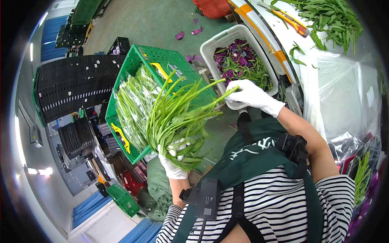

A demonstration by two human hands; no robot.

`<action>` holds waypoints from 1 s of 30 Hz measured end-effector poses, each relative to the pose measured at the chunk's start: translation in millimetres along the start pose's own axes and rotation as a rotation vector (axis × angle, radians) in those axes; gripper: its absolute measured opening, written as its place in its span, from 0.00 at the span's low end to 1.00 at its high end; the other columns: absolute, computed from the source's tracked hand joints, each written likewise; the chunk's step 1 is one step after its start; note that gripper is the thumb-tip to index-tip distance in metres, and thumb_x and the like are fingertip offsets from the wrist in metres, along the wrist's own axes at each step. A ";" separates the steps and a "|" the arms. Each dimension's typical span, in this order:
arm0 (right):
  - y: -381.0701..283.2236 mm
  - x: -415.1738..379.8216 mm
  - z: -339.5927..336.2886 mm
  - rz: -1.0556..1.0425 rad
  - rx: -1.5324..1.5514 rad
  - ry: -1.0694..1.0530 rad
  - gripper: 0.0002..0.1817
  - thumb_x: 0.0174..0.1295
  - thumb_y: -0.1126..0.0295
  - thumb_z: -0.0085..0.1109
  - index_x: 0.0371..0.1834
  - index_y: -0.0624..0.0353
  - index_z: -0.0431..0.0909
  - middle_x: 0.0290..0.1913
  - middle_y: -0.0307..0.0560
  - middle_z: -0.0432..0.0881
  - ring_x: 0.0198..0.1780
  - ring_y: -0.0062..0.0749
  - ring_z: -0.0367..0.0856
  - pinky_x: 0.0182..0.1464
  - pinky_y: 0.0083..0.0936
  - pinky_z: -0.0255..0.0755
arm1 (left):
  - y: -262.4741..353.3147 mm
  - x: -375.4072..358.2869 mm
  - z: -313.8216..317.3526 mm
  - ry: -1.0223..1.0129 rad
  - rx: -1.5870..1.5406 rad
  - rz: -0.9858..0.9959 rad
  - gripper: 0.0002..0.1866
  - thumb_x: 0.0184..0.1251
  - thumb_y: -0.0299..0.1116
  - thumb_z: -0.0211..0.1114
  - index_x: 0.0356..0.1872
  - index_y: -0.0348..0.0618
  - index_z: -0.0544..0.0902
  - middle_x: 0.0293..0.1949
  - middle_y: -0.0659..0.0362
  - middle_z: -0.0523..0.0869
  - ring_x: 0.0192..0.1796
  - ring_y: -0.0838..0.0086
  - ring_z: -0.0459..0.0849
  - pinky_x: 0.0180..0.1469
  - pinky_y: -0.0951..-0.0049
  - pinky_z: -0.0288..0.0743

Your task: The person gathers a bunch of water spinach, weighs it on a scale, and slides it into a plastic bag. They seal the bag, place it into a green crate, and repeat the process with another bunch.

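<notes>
My left hand [172,162], in a white glove, is wrapped round the leafy end of a bunch of water spinach [174,115]. Long green stems fan out from it up and to the right. With fingers pinched together, my right hand [252,96], also gloved in white, grips the tips of a few stems at the bunch's cut end. Behind the bunch is a green crate [178,65] holding clear bags of greens [135,107]. Beyond my right hand, a white basket [207,50] contains green and purple leaf scraps [243,65].
A white table [300,44] on the right bears loose greens [328,20], an orange utility knife [289,19] and clear plastic bags [340,93]. Stacked black crates [81,87] stand at left. Purple leaves [197,30] lie on the green floor.
</notes>
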State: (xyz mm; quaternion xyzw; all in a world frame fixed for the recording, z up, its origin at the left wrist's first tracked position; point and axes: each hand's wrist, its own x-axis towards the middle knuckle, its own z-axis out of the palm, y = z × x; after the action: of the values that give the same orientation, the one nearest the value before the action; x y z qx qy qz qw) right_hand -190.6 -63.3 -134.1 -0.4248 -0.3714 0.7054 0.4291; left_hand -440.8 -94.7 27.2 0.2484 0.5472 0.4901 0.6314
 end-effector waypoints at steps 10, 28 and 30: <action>44.9 8.2 -44.2 0.005 -0.806 0.427 0.16 0.53 0.56 0.62 0.34 0.57 0.79 0.34 0.50 0.80 0.38 0.40 0.79 0.43 0.35 0.72 | -4.5 8.5 -10.5 -0.161 -0.293 0.051 0.20 0.66 0.54 0.58 0.21 0.52 0.74 0.23 0.70 0.76 0.18 0.81 0.65 0.39 0.72 0.68; -6.5 3.4 47.9 0.056 0.410 -0.036 0.18 0.60 0.66 0.63 0.50 0.63 0.80 0.46 0.41 0.83 0.46 0.20 0.78 0.50 0.18 0.69 | -13.0 14.1 0.8 -0.277 -0.485 -0.015 0.16 0.69 0.50 0.57 0.24 0.54 0.73 0.16 0.72 0.67 0.17 0.83 0.62 0.42 0.71 0.65; -14.3 1.5 39.4 0.004 0.056 0.039 0.08 0.61 0.67 0.62 0.35 0.60 0.80 0.27 0.31 0.76 0.28 0.17 0.70 0.33 0.18 0.66 | -11.3 13.2 1.4 -0.289 -0.529 -0.024 0.16 0.69 0.50 0.57 0.24 0.54 0.74 0.16 0.72 0.67 0.17 0.83 0.62 0.42 0.71 0.65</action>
State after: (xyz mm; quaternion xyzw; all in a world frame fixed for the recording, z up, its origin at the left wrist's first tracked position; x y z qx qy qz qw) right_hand -223.0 -63.1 -107.5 -0.4271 -0.3422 0.7079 0.4465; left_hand -436.6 -87.0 12.1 0.1360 0.3077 0.5679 0.7512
